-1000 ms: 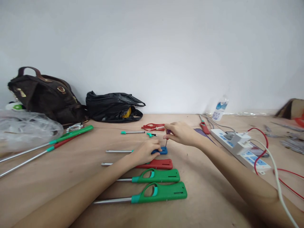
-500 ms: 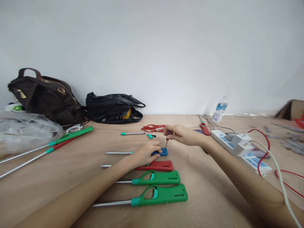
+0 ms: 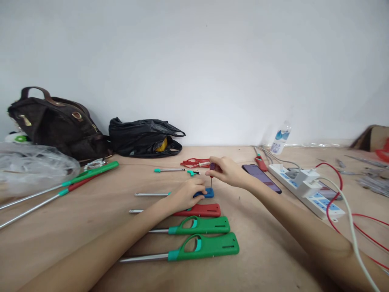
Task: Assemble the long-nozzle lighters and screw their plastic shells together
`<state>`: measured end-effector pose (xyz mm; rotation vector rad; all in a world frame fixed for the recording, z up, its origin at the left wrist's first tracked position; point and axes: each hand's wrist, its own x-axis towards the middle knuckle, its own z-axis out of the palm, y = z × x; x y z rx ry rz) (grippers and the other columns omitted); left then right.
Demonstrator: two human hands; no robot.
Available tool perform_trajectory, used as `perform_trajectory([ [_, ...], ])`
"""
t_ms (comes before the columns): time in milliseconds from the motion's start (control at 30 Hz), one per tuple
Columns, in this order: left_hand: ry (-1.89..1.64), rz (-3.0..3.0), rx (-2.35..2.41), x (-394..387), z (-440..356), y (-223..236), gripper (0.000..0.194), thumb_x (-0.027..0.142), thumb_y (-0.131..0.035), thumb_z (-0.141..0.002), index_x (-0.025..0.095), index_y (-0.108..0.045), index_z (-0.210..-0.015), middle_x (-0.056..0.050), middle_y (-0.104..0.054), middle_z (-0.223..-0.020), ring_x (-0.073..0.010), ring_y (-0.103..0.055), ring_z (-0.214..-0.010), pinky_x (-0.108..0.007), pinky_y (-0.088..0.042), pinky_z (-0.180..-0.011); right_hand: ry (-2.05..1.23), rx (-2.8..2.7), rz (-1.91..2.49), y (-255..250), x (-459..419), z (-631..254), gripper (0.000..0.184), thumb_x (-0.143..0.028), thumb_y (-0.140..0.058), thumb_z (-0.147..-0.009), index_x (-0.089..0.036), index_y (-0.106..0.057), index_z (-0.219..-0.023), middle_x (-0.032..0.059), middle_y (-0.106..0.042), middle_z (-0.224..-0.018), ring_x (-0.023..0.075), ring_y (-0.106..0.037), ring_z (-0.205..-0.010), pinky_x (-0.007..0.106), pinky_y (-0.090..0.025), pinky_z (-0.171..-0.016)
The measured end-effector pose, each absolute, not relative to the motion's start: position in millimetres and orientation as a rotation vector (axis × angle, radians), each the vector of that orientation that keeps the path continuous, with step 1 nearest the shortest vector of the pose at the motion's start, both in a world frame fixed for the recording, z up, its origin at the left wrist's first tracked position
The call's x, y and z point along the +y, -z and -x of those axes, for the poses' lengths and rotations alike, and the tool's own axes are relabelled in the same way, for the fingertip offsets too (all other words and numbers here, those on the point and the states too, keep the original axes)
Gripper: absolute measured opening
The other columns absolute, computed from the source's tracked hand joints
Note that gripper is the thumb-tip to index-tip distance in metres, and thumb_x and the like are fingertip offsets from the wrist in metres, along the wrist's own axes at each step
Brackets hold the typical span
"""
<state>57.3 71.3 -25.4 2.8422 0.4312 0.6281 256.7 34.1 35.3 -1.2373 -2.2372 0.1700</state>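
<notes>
My left hand [image 3: 186, 194] presses down on a blue long-nosed lighter [image 3: 208, 194] lying on the wooden table [image 3: 258, 243]; its metal tube sticks out to the left. My right hand [image 3: 225, 170] grips a small screwdriver [image 3: 212, 175] held upright, its tip on the blue lighter's rear end. Nearer to me lie a red lighter [image 3: 203, 210] and two green lighters [image 3: 204, 226] [image 3: 209, 246], side by side, tubes pointing left.
Loose red and teal lighter parts [image 3: 194, 164] lie behind my hands. A phone [image 3: 261, 177], power strip [image 3: 306, 188] with red and white cables and a water bottle [image 3: 281, 138] are at right. A brown bag [image 3: 57, 121], black plastic bag [image 3: 144, 138], clear bag [image 3: 33, 166] and long rods [image 3: 60, 186] at left.
My right hand has tipped the screwdriver upright over the blue lighter's end, and its wrist has shifted left, uncovering the phone. My left hand has stayed on the lighter.
</notes>
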Motion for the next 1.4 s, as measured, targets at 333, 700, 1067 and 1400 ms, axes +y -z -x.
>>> perform_trajectory([
  [333,-0.571,-2.856,0.433,72,-55,23,0.008,0.010,-0.058,-0.084,0.015,-0.065,-0.084,-0.003,-0.057,-0.082,-0.0163,-0.055,-0.078,-0.025,-0.041,-0.068,-0.129,-2.090,1.375,-56,46,-300,0.013,-0.029,-0.050,-0.090,-0.018,-0.053,-0.085,0.0044,-0.065,-0.076,0.0148,-0.056,-0.065,0.024,-0.036,-0.060],
  [700,-0.408,-2.877,0.368,64,-53,6,0.016,0.014,-0.051,-0.090,0.015,-0.066,-0.084,-0.003,-0.059,-0.084,-0.0147,-0.057,-0.074,-0.024,-0.042,-0.069,-0.048,-2.504,2.058,-10,62,-331,0.015,-0.018,-0.069,-0.073,-0.018,-0.066,-0.088,0.0057,-0.068,-0.086,0.0171,-0.060,-0.070,0.024,-0.035,-0.056],
  [1067,-0.339,-2.837,0.363,61,-53,3,0.016,0.014,-0.051,-0.090,0.016,-0.067,-0.091,-0.005,-0.067,-0.090,-0.0176,-0.062,-0.085,-0.027,-0.046,-0.079,0.061,-2.430,2.066,-8,106,-294,0.018,-0.023,-0.057,-0.085,-0.015,-0.066,-0.099,0.0135,-0.069,-0.098,0.0238,-0.064,-0.087,0.027,-0.041,-0.066],
  [1400,-0.477,-2.900,0.454,76,-37,-8,0.017,0.014,-0.050,-0.089,0.016,-0.067,-0.087,-0.005,-0.068,-0.087,-0.0176,-0.061,-0.081,-0.026,-0.045,-0.075,0.135,-2.451,1.701,15,144,-261,0.025,-0.023,-0.064,-0.083,-0.014,-0.063,-0.107,0.0126,-0.058,-0.112,0.0228,-0.053,-0.106,0.027,-0.038,-0.084],
])
